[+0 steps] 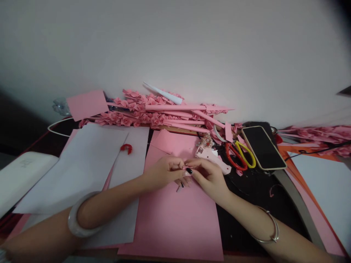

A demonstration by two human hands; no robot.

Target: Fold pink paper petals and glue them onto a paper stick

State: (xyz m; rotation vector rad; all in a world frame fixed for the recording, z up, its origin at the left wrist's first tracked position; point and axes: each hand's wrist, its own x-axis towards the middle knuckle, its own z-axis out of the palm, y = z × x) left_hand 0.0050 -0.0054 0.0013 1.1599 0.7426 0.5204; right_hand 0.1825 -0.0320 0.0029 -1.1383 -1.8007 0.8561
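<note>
Both hands meet over a large pink paper sheet, fingertips pinched together. Between the fingertips of my left hand and my right hand shows a sliver of a small pink paper piece, mostly hidden by the fingers. Just beyond my right hand lies a pale pink glue gun, its nozzle end beside a clump of dried glue and scraps. Smaller pink paper pieces rest at the top of the sheet, near my left hand.
White sheets with a red-handled tool lie left, beside a white box. Scissors with red and yellow handles and a phone are right. Pink paper flower stems line the wall. More sheets lie far right.
</note>
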